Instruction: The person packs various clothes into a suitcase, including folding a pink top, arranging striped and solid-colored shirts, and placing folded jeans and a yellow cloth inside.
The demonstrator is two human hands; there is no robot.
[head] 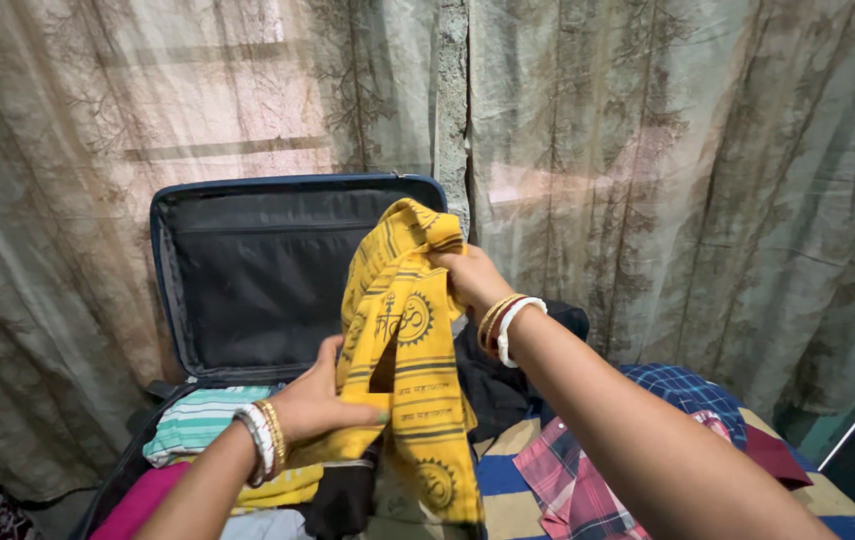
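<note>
So the person's got a yellow printed cloth [403,350] up in the air between both hands, pretty much dead centre of the scene. The right hand [468,278] is the higher one, pinched shut on the top edge of the cloth, which is why the fabric hangs straight down in a long drape instead of bunching. The left hand [323,400] sits lower and nearer, fingers wrapped around the left side of the cloth about halfway down, so it's gathered in there. The hands are well apart, one high, one low, and that spread keeps the cloth stretched out and off the pile below. Looks like a hold for straightening or folding it, if you ask me.

Behind the cloth, on the far left, there's an open suitcase [163,290] with its dark-lined lid [258,270] propped upright against the curtain [688,150], so the whole inside is reachable from above. The bottom half is already stuffed: a striped teal-and-white garment [198,420] on top, something pink [138,505] nearest the camera on the left, and a bit of yellow under the left wrist.

Over to the right, there's a red plaid shirt [573,480] and a blue checked cloth [683,390] lying loose on a bed or mattress, plus a dark garment [493,385] just behind the hanging cloth. Both wrists have bangles [503,325] on them. Can't tell how much of the cloth's bottom end touches the pile, since it runs out of frame.
</note>
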